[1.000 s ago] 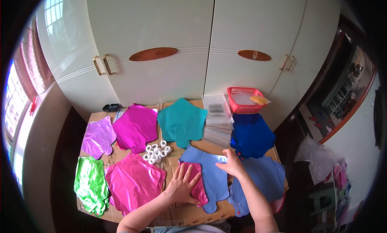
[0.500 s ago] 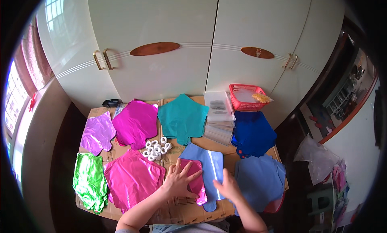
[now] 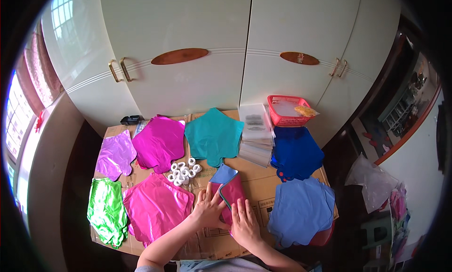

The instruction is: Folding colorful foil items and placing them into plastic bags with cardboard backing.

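Note:
My left hand (image 3: 207,210) and my right hand (image 3: 245,223) lie flat, fingers spread, on a folded stack of foil balloons (image 3: 229,189) at the near middle of the cardboard-covered table (image 3: 256,178). The stack shows a pink balloon on top with a light blue one folded under it, its blue corner sticking out at the far end. A pile of small white ribbon rolls (image 3: 182,171) sits just beyond my left hand. A bright pink balloon (image 3: 155,206) lies left of my left hand, and a light blue balloon pile (image 3: 301,208) lies right of my right hand.
Flat foil balloons cover the table: green (image 3: 107,211), purple (image 3: 115,154), magenta (image 3: 159,142), teal star (image 3: 214,136), dark blue (image 3: 295,152). A stack of clear bags (image 3: 256,130) and a red basket (image 3: 288,111) stand at the back. White cupboard doors (image 3: 188,83) rise behind.
The wide light blue balloon has been folded over into a narrow strip with pink on top. My right hand came back from the right onto it, beside my left hand.

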The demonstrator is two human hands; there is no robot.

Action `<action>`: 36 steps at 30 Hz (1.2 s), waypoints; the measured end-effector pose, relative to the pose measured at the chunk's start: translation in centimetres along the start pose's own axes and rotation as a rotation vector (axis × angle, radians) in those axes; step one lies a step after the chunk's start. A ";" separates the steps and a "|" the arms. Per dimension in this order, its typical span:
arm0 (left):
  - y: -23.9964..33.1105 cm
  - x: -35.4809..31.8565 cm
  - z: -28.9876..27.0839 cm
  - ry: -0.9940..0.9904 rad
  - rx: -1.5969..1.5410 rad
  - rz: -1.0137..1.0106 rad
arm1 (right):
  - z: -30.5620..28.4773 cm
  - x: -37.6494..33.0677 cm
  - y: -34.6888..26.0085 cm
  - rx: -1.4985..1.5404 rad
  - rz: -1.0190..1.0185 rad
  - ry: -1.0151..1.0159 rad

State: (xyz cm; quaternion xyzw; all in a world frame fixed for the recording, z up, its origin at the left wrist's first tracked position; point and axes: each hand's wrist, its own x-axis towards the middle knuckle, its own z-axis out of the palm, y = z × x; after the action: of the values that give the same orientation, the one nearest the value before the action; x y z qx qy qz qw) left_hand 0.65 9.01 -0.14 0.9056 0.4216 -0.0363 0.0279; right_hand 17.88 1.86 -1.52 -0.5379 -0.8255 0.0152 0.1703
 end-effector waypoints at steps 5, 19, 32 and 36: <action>-1.3 0.0 0.1 0.070 -0.147 0.049 | 0.7 -0.5 0.1 0.010 -0.013 0.041; -3.7 3.7 1.2 0.342 -0.705 -0.298 | 0.9 -0.4 0.1 0.032 -0.047 0.068; -4.0 4.0 0.4 0.259 -0.783 -0.321 | 1.1 -0.7 0.4 0.090 -0.064 0.053; -4.6 4.1 0.7 0.224 -0.803 -0.292 | 1.1 -0.8 0.5 0.102 -0.068 0.060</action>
State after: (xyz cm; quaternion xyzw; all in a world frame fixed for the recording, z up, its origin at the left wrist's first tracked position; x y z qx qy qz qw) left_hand -0.26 15.08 -1.31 0.7522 0.5263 0.2253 0.3264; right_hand 18.24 1.52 -2.86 -0.5004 -0.8360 0.0352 0.2225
